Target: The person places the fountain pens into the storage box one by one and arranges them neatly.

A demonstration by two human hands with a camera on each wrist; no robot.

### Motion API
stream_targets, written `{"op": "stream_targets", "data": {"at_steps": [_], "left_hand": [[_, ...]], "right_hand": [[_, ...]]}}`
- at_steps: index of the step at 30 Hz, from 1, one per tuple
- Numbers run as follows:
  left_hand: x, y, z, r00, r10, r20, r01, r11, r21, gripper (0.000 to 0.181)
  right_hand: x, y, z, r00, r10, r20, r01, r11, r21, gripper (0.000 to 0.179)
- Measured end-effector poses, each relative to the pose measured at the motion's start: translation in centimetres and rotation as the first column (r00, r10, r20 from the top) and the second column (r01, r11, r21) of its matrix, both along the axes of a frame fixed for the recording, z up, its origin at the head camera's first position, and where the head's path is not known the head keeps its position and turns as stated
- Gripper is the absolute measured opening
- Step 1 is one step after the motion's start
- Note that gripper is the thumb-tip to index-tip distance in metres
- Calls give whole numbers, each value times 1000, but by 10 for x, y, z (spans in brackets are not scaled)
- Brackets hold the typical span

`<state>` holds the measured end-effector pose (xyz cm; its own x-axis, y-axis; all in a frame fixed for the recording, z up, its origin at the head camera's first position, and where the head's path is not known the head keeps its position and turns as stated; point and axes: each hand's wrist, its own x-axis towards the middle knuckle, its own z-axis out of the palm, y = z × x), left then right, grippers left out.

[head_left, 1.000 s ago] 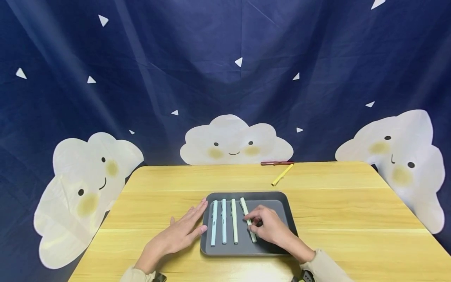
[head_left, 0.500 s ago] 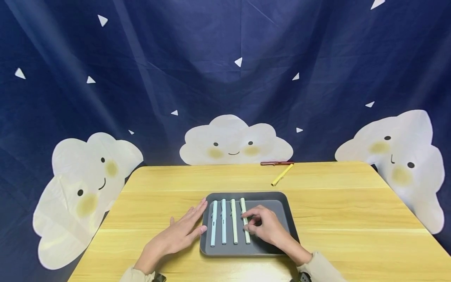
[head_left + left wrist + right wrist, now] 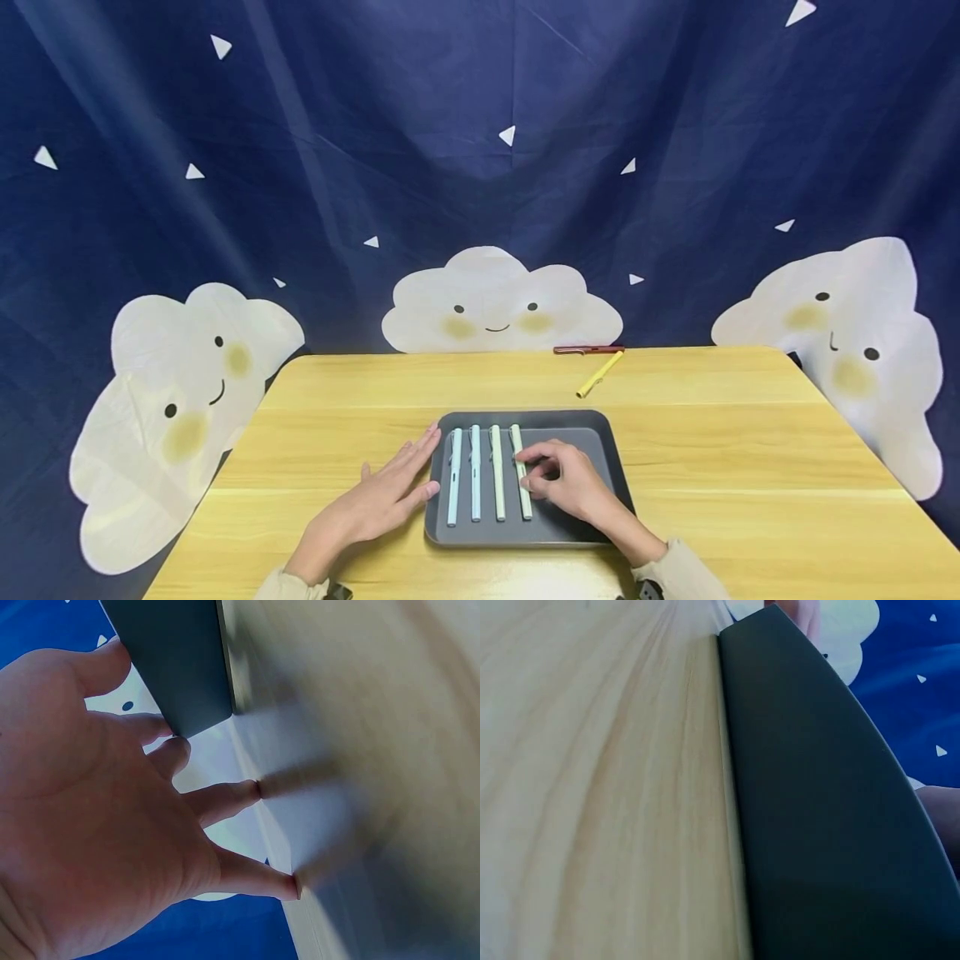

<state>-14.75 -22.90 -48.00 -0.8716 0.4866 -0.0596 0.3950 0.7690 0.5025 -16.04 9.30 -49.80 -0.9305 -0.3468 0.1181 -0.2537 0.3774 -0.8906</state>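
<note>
A dark grey tray [image 3: 570, 419] lies on the table with pens in a row: two light blue pens [image 3: 454, 479], a pale green pen [image 3: 498, 475] and a second pale green pen [image 3: 527, 506] at the right. My right hand [image 3: 572, 485] pinches that last pen near its middle with thumb and index finger. With fingers spread, my left hand [image 3: 378, 504] rests at the tray's left side. In the left wrist view, thumb and fingertips of the left hand [image 3: 112, 795] meet the tray wall [image 3: 176, 664], and two fingertips touch the tabletop. The tray wall [image 3: 817, 787] mostly hides the right hand in the right wrist view.
At the table's back edge lies a dark red pen [image 3: 588, 350], with a yellow pen [image 3: 600, 374] slanting just in front of it. The wooden table [image 3: 750, 467] runs up to a blue curtain [image 3: 450, 125] printed with clouds.
The rightmost pale green pen was slanted; its near end has swung left under my right hand, and it now lies nearly parallel to its neighbours. My left hand has stayed in place.
</note>
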Motion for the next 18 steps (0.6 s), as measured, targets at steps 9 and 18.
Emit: {"op": "stream_targets", "data": {"at_steps": [9, 18], "left_hand": [[4, 4, -2, 1000, 11, 13, -11, 1000, 10, 70], [0, 0, 1, 1000, 7, 10, -7, 1000, 0, 70]], "right_hand": [[2, 12, 5, 986, 68, 152, -37, 980, -197, 27], [-7, 30, 13, 992, 123, 37, -113, 972, -205, 31]]}}
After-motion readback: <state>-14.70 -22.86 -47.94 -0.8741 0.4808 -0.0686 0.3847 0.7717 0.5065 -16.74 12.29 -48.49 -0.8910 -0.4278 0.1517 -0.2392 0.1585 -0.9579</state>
